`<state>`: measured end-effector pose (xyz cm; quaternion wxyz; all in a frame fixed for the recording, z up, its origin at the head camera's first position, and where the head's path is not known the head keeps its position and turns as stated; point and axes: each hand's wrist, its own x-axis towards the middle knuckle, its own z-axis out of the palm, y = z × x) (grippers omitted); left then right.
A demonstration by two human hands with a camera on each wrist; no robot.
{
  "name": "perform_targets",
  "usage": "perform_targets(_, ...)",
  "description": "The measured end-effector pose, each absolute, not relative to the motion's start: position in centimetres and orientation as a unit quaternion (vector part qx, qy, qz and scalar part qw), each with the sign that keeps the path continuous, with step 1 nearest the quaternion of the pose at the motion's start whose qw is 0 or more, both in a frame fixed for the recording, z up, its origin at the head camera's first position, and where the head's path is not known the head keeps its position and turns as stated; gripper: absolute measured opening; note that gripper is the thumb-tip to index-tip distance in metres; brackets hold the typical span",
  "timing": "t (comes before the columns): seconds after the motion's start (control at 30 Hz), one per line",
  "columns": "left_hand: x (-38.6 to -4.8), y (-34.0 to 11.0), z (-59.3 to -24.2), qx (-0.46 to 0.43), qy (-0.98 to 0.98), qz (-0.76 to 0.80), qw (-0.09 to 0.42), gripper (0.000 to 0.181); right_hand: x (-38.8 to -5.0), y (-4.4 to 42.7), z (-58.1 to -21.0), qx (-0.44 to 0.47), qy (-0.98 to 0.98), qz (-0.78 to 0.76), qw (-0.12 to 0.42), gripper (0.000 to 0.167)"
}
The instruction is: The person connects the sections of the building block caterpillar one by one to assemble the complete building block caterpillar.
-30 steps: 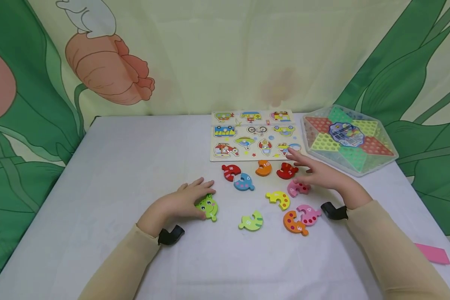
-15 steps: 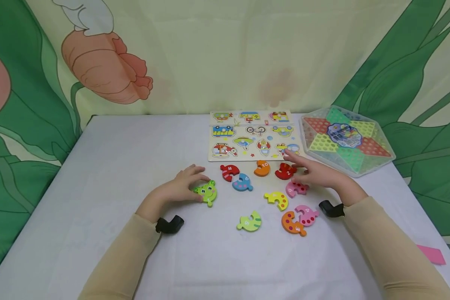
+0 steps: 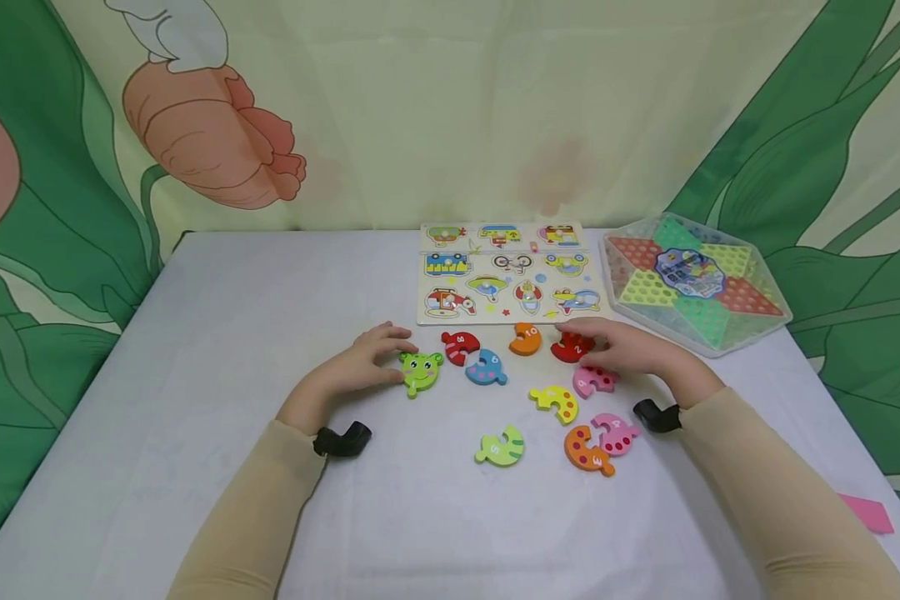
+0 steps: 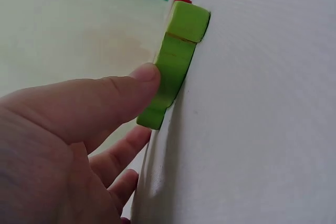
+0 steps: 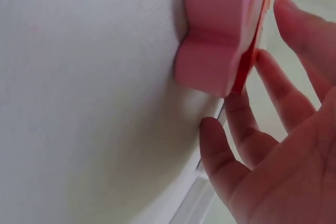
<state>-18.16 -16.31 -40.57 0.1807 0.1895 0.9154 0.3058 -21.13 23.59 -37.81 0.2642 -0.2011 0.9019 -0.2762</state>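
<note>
The white-covered desk (image 3: 390, 525) is carrying everything. The left hand (image 3: 348, 373), its forearm slanting in from seven o'clock, is pinching the green frog-head piece (image 3: 422, 374) between thumb and fingers. The right hand (image 3: 626, 346), its forearm slanting in from five o'clock, is curving its fingers around the red piece (image 3: 570, 351) (whether they are gripping it, I cannot tell). From the yellow piece (image 3: 566, 402), the frog-head is showing just past nine o'clock, the red one past twelve. Both are probably handling as light, stiff, slightly slick and sturdy; their thick side edges are offering the best hold.
</note>
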Motion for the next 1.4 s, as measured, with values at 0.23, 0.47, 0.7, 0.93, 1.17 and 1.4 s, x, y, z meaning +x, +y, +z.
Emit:
perform_targets(0.23, -18.2, -16.2, -41.0, 0.187, 0.917, 0.312, 0.166, 0.039, -21.3, 23.6, -38.4, -0.224, 0.908, -0.253, 0.246, 0.047)
perform_targets(0.47, -18.1, -16.1, -41.0, 0.188, 0.922, 0.305, 0.149, 0.041, -21.4, 23.4, -38.4, -0.225, 0.909, -0.247, 0.248, 0.045)
perform_targets(0.7, -18.1, -16.1, -41.1, 0.191, 0.925, 0.301, 0.134, 0.041, -21.2, 22.9, -37.7, -0.222, 0.920, -0.231, 0.225, 0.043)
perform_targets(0.93, -18.3, -16.2, -41.3, 0.184, 0.925, 0.304, 0.133, 0.042, -19.7, 21.4, -35.7, -0.203, 0.926, -0.268, 0.170, 0.046)
perform_targets(1.17, -18.5, -16.3, -41.6, 0.177, 0.924, 0.314, 0.126, 0.043, -17.3, 18.4, -34.7, -0.197, 0.912, -0.332, 0.140, 0.043)
perform_targets(1.4, -18.5, -16.2, -41.5, 0.174, 0.925, 0.313, 0.125, 0.044, -15.5, 16.6, -34.1, -0.194, 0.897, -0.380, 0.116, 0.045)
